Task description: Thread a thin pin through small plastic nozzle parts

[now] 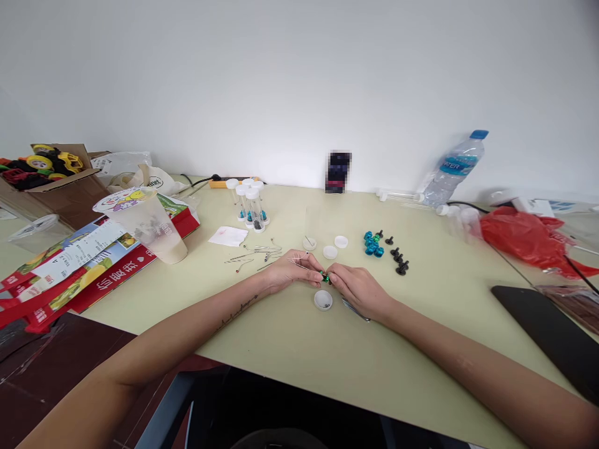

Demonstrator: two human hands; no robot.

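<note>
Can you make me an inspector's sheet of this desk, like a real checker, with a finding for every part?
Surface: pale yellow-green table, with things spread over it.
Job's things: small green piece at both hands' fingertips; white cap below, small bits inside; teal pieces and black pieces to the right; capped tubes standing behind.
Clutter: drink cup, red plastic bag, tilted water bottle.
Hands: left hand and right hand meet at the green piece.
Cables: black cable beside the red bag; another by the orange power strip.
Surroundings: white wall, dark red floor.
</note>
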